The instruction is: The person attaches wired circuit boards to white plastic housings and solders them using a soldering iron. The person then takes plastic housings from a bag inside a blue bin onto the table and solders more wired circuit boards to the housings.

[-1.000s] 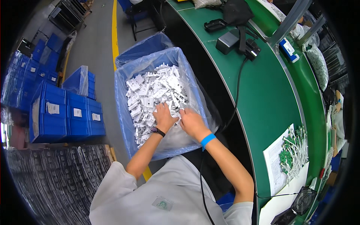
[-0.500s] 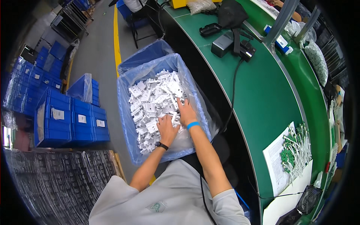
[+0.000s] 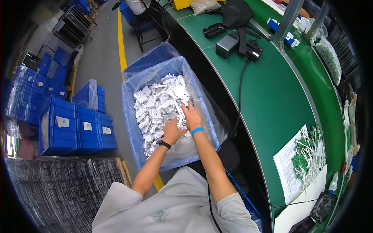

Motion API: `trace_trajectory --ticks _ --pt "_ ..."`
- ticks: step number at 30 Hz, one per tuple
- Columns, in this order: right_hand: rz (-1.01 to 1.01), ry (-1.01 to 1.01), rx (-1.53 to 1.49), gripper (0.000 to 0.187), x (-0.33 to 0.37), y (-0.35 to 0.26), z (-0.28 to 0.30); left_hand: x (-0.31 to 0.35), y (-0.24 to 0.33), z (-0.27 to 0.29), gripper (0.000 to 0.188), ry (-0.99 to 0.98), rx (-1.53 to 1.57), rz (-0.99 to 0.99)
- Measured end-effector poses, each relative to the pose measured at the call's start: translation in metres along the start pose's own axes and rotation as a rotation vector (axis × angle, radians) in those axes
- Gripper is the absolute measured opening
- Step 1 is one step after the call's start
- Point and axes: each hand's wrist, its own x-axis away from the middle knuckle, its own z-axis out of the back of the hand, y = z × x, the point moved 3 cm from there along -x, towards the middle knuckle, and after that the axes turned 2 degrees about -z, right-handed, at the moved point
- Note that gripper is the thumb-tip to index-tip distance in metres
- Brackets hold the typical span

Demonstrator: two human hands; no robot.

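A blue crate (image 3: 128, 116) lined with clear plastic holds a heap of white plastic parts (image 3: 156, 112), flat pieces with small holes and ribs. My left hand (image 3: 172, 131), below a dark wristwatch, rests on the near part of the heap with its thumb held away from the fingers. Just to its right, my right hand (image 3: 191, 117) lies against the heap's right side, fingers apart and pointing away from me; a blue band circles that wrist. Both hands touch the parts. Some of the left fingertips are hidden among them, and I see no part gripped in either hand.
Along the right runs a green workbench (image 3: 268, 101) carrying a grey box (image 3: 227, 44), a black cable and a bunch of white wires (image 3: 311, 159) on paper. Blue crates (image 3: 87, 130) stand at left, behind a wrapped stack (image 3: 66, 186). Another blue bin (image 3: 155, 56) adjoins the crate's far side.
My left hand has shifted slightly, with its fingers lower among the parts. The right hand has moved a little to the left. The whole view has also shifted slightly.
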Motion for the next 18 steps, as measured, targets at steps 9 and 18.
trace_trajectory --ticks 9,18 --pt "0.003 0.071 -0.078 0.069 0.012 0.008 -0.015 0.033 0.019 0.004 0.065 0.2 -0.088 -0.131" --pt "-0.03 0.171 -0.16 0.062 -0.003 0.01 -0.009 0.039 0.02 0.003 0.069 0.218 -0.087 -0.129"
